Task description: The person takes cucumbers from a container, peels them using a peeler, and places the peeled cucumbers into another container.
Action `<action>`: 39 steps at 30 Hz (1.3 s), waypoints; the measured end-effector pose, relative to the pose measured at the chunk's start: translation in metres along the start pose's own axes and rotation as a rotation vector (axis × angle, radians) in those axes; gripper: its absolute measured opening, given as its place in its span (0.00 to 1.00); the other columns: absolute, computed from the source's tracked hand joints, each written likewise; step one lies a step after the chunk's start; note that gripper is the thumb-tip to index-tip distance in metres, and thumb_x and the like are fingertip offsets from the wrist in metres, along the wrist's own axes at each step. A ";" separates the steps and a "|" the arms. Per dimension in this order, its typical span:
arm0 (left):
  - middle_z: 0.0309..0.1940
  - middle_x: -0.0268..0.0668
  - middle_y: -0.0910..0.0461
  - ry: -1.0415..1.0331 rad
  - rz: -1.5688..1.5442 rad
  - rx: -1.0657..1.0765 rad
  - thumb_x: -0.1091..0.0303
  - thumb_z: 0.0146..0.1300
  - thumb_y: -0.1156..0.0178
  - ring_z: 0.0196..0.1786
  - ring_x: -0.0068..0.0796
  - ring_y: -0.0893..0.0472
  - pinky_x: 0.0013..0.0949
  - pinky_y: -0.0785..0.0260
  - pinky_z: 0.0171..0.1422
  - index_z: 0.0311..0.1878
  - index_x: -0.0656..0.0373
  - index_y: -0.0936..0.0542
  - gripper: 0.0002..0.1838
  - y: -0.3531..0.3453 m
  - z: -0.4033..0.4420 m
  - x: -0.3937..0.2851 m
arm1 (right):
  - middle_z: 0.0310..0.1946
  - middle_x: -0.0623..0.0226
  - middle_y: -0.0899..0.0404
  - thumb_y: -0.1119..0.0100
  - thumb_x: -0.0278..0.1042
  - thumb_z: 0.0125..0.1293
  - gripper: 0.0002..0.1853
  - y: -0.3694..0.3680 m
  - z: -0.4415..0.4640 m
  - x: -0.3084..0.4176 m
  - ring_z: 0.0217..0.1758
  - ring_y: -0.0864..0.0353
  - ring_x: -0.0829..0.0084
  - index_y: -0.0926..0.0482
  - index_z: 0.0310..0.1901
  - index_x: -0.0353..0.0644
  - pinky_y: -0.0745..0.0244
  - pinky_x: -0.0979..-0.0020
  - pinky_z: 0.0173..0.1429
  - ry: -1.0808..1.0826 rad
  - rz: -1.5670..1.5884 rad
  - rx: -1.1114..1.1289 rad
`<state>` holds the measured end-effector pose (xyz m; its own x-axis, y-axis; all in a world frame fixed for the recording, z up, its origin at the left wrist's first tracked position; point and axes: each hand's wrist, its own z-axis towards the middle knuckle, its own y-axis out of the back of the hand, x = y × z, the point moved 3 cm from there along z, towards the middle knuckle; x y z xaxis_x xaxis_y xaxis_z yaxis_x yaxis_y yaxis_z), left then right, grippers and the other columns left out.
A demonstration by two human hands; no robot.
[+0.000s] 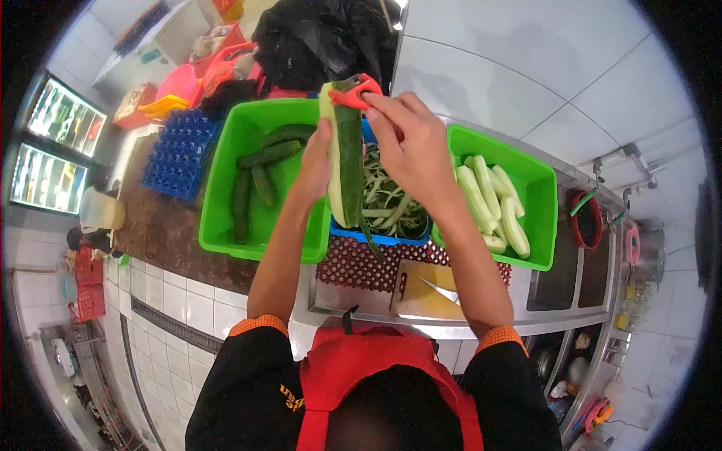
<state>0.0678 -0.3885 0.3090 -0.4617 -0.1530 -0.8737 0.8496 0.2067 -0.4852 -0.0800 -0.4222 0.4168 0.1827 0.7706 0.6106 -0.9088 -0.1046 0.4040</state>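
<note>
A partly peeled cucumber [348, 165] stands nearly upright in front of me, pale on its left side and dark green on its right. My left hand [317, 161] is closed round its left side. In my right hand [410, 139] is a red peeler [353, 94], its head against the cucumber's upper end. A strip of peel [371, 240] hangs by the cucumber's lower end. Below my hands, a blue container [395, 240] holds a heap of peelings [387, 199]. Several unpeeled cucumbers [241, 204] lie in the left green tub [293, 225]; several peeled ones [475, 199] fill part of the right green tub [540, 218].
A yellow cutting board [421, 301] with a knife [442, 291] lies at the counter's near edge, beside a perforated red mat [353, 263]. Blue egg trays [179, 154] sit left of the tubs. Sink basins [553, 289] are on the right; a black plastic bag [323, 41] is behind.
</note>
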 end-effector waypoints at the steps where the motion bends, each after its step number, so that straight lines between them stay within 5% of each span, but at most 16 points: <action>1: 0.33 0.35 0.20 0.003 0.025 0.060 0.41 0.73 0.64 0.32 0.23 0.21 0.28 0.25 0.36 0.51 0.61 0.27 0.30 0.004 -0.001 -0.002 | 0.27 0.56 0.26 0.43 0.29 0.63 0.10 0.002 0.007 0.004 0.26 0.25 0.61 0.19 0.44 0.38 0.30 0.64 0.32 -0.007 -0.021 0.056; 2: 0.32 0.36 0.20 0.007 0.049 0.120 0.42 0.73 0.64 0.31 0.23 0.21 0.28 0.26 0.35 0.51 0.61 0.27 0.30 0.006 -0.003 -0.003 | 0.28 0.53 0.25 0.43 0.30 0.63 0.09 0.003 0.010 0.006 0.30 0.23 0.52 0.20 0.43 0.39 0.28 0.60 0.35 -0.016 -0.043 0.111; 14: 0.37 0.34 0.21 -0.078 0.347 0.036 0.46 0.74 0.59 0.36 0.19 0.22 0.26 0.28 0.40 0.55 0.62 0.27 0.27 0.036 -0.001 -0.016 | 0.24 0.50 0.27 0.45 0.28 0.63 0.05 -0.010 0.015 0.005 0.30 0.24 0.49 0.23 0.35 0.37 0.29 0.53 0.35 0.074 -0.035 0.101; 18: 0.37 0.35 0.21 -0.084 0.306 -0.008 0.43 0.72 0.59 0.35 0.20 0.22 0.28 0.28 0.39 0.54 0.62 0.27 0.29 0.029 0.000 -0.015 | 0.27 0.50 0.23 0.43 0.27 0.63 0.08 -0.021 -0.001 -0.002 0.30 0.22 0.51 0.21 0.42 0.35 0.29 0.58 0.34 0.058 -0.034 0.068; 23: 0.39 0.44 0.21 0.226 -0.097 -0.361 0.35 0.69 0.63 0.37 0.35 0.20 0.39 0.24 0.41 0.58 0.61 0.30 0.36 0.076 0.039 0.004 | 0.27 0.49 0.24 0.44 0.27 0.63 0.08 -0.043 -0.072 -0.017 0.30 0.23 0.49 0.21 0.42 0.36 0.29 0.58 0.35 -0.108 0.004 0.288; 26: 0.35 0.47 0.22 0.097 -0.182 -0.541 0.33 0.68 0.65 0.38 0.46 0.21 0.49 0.24 0.43 0.54 0.63 0.29 0.38 0.114 0.054 0.020 | 0.29 0.49 0.23 0.45 0.28 0.64 0.08 -0.041 -0.114 -0.030 0.31 0.23 0.49 0.21 0.41 0.35 0.28 0.59 0.36 -0.188 0.119 0.402; 30: 0.35 0.48 0.23 0.141 -0.375 -0.402 0.31 0.67 0.66 0.38 0.50 0.22 0.53 0.25 0.42 0.51 0.60 0.28 0.37 0.129 0.053 0.012 | 0.30 0.50 0.22 0.45 0.29 0.64 0.09 -0.035 -0.129 -0.045 0.30 0.22 0.54 0.20 0.41 0.34 0.29 0.62 0.35 -0.220 0.139 0.417; 32: 0.35 0.45 0.23 0.255 -0.340 -0.291 0.31 0.67 0.68 0.37 0.44 0.21 0.49 0.24 0.40 0.52 0.59 0.28 0.38 0.120 0.045 0.001 | 0.28 0.52 0.22 0.44 0.29 0.65 0.09 -0.026 -0.103 -0.037 0.27 0.23 0.58 0.20 0.43 0.35 0.30 0.65 0.33 -0.307 0.138 0.387; 35: 0.30 0.38 0.21 0.226 -0.012 -0.160 0.31 0.67 0.71 0.32 0.28 0.21 0.33 0.25 0.36 0.46 0.60 0.24 0.40 0.066 0.024 -0.011 | 0.26 0.53 0.24 0.43 0.30 0.64 0.09 -0.025 -0.058 -0.037 0.25 0.25 0.60 0.20 0.43 0.35 0.31 0.65 0.31 -0.125 0.059 0.231; 39: 0.33 0.35 0.21 0.300 0.085 -0.115 0.37 0.71 0.69 0.31 0.22 0.22 0.27 0.27 0.35 0.51 0.58 0.25 0.34 0.031 0.008 -0.002 | 0.25 0.52 0.25 0.43 0.30 0.64 0.09 -0.025 -0.010 -0.033 0.25 0.25 0.58 0.20 0.42 0.35 0.31 0.63 0.31 -0.048 -0.097 0.135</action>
<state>0.0974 -0.3899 0.2954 -0.4590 0.1574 -0.8744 0.8620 0.3170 -0.3955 -0.0668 -0.4381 0.3798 0.2878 0.7507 0.5947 -0.8279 -0.1171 0.5485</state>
